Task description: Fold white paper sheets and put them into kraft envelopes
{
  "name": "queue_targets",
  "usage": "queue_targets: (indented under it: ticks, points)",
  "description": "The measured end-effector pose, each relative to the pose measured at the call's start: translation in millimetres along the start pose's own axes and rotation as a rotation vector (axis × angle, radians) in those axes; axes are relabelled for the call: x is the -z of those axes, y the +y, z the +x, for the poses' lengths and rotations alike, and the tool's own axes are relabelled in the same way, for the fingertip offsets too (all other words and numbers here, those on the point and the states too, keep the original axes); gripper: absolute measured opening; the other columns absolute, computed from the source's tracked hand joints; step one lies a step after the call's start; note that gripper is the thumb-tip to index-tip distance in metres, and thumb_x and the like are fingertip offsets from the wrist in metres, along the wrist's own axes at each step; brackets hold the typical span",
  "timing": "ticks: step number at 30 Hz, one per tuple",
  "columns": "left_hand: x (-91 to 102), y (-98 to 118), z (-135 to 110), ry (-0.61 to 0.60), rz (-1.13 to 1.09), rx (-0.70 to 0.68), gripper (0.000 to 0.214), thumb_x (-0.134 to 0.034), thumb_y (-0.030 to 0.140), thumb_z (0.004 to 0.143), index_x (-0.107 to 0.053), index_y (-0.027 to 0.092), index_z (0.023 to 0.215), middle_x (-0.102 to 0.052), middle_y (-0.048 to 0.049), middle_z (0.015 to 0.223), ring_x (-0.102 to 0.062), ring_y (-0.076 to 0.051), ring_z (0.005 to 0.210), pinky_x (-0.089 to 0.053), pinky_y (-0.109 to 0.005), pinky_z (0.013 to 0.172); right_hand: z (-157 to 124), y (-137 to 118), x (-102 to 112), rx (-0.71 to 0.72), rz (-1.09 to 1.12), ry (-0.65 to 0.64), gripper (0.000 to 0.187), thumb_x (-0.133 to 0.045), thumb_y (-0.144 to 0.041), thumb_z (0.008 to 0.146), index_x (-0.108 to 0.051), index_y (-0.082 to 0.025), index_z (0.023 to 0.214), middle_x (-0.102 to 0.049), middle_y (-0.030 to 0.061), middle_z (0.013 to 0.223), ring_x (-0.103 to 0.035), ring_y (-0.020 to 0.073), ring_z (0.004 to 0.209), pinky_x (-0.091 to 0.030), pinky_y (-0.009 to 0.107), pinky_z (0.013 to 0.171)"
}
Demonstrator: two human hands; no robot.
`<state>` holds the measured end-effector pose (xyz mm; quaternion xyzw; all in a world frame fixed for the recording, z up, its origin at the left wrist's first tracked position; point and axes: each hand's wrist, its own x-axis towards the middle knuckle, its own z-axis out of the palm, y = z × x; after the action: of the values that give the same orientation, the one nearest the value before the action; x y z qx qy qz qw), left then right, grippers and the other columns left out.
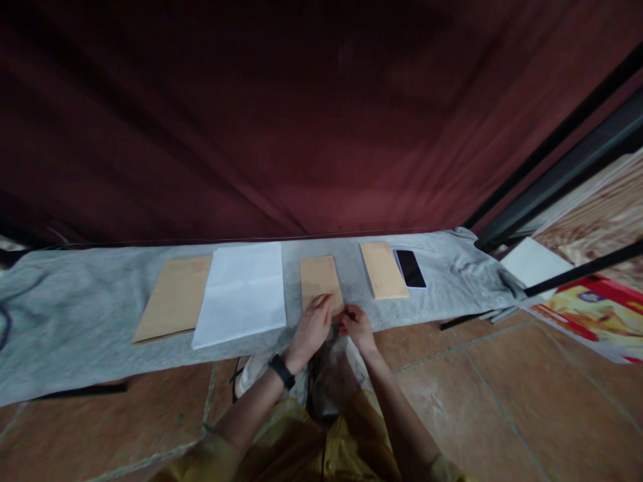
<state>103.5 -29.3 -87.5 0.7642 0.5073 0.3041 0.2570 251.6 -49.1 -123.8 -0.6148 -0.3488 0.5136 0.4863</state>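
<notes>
A brown paper envelope (318,274) lies on the grey cloth in front of me. My left hand (315,323), with a dark band on its wrist, rests on the envelope's near end, fingers bent and close together against the paper. At the near right corner, my right hand (356,327) is closed in a pinch on the envelope's edge; its fingertips are partly hidden. To the left lie a stack of white paper (244,294) and larger brown envelopes (175,298). On the right are more small brown envelopes (384,271) beside a dark-screened phone (410,269).
The grey cloth (452,281) covers a long, narrow surface. A dark red curtain (301,134) hangs behind it. Black metal bars (567,154) stand at right, near a red and yellow printed box (597,314). Brown floor tiles (467,395) lie below.
</notes>
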Motion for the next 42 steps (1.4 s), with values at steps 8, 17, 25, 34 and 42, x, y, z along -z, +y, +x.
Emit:
queue_targets:
  ticks: [8,17,25,34,42]
  points:
    - [-27.7,-33,87,-0.097,0.42,0.043,0.056,-0.038,0.03,0.098,-0.044,0.0,0.145,-0.046,-0.0272,0.152,-0.039,-0.034,0.146,-0.028,-0.051,0.12,4,5,2,-0.004,0.026,-0.024,0.033,-0.069,-0.043,0.066,-0.067,-0.018,0.087,-0.067,-0.0017,0.061,-0.057,0.0141,0.045,-0.048,0.025,0.042]
    - [-33.6,-53,89,-0.068,0.481,0.028,0.062,-0.039,0.037,0.098,-0.04,0.003,0.15,-0.042,-0.024,0.156,-0.033,-0.033,0.15,-0.023,-0.049,0.122,4,14,5,-0.028,0.08,-0.066,0.032,-0.07,-0.044,0.07,-0.068,-0.02,0.091,-0.07,0.0007,0.067,-0.059,0.0153,0.05,-0.048,0.025,0.044]
    - [-15.5,-60,97,-0.102,0.48,0.031,0.06,-0.038,0.037,0.099,-0.041,0.005,0.15,-0.045,-0.0224,0.155,-0.035,-0.032,0.149,-0.025,-0.049,0.121,3,16,3,-0.034,0.094,-0.057,0.037,-0.071,-0.049,0.071,-0.066,-0.019,0.092,-0.07,0.0012,0.068,-0.059,0.0149,0.049,-0.046,0.025,0.043]
    - [-5.3,-51,84,-0.16,0.549,0.003,0.057,-0.038,0.039,0.1,-0.044,0.01,0.149,-0.042,-0.0185,0.158,-0.034,-0.03,0.15,-0.022,-0.047,0.123,4,17,5,-0.025,0.066,-0.051,0.038,-0.072,-0.049,0.07,-0.068,-0.019,0.093,-0.071,0.0023,0.071,-0.062,0.0162,0.052,-0.05,0.026,0.047]
    - [-9.2,-26,-9,-0.25,0.544,-0.249,0.051,-0.044,0.031,0.099,-0.046,0.016,0.148,-0.047,-0.0159,0.156,-0.037,-0.028,0.148,-0.022,-0.05,0.124,4,16,5,-0.042,0.022,-0.017,0.041,-0.071,-0.05,0.068,-0.066,-0.019,0.095,-0.069,0.0008,0.068,-0.061,0.0166,0.05,-0.052,0.029,0.046]
